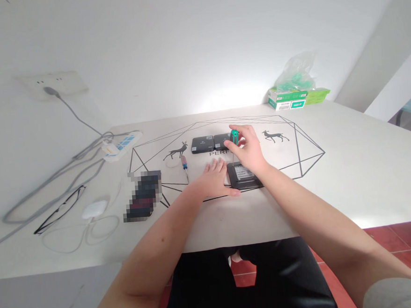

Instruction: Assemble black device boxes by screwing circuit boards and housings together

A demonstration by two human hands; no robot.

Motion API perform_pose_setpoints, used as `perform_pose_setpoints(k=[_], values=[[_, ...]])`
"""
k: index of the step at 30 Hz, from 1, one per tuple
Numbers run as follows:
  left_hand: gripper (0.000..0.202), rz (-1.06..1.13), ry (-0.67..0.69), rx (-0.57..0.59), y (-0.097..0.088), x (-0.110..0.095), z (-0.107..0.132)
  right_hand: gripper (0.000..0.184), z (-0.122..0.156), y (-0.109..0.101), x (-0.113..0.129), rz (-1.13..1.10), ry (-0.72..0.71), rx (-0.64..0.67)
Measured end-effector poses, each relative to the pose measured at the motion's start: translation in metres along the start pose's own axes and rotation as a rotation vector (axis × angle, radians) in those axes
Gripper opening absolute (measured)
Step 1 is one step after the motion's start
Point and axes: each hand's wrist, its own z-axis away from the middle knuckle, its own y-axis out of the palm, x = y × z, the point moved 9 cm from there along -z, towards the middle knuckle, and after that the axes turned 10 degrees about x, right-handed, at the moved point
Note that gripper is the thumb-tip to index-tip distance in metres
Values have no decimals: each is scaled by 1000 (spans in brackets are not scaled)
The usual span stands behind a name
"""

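My right hand is closed around the green handle of a screwdriver. The screwdriver stands nearly upright, its shaft reaching down to the upper left corner of a flat black drive. A printed white label covers part of the drive, and my right wrist hides its right side. Beside it on the left, my left hand lies flat on the table with fingers stretched, its thumb along the drive's near left edge. Two more flat black boxes lie side by side farther back, one partly behind my right hand.
On the left lie a second screwdriver, a pixelated dark object, a white charger-like piece with a cord, glasses and a power strip with grey cables. Green-and-white boxes under a plastic bag stand at the back right.
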Motion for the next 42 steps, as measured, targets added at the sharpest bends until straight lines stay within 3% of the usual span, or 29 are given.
perform_pose_setpoints(k=[8,21,29,42], values=[[141,-10,-8,10,0,0,1,52,1,1,-6,-11,8,-10],[141,-2,-9,5,0,0,0,37,3,5,-4,-128,28,43],[142,-13,-3,7,2,1,-1,36,1,-2,7,32,-31,-17],[143,-4,-7,12,2,2,-1,36,2,-2,14,7,-34,-18]])
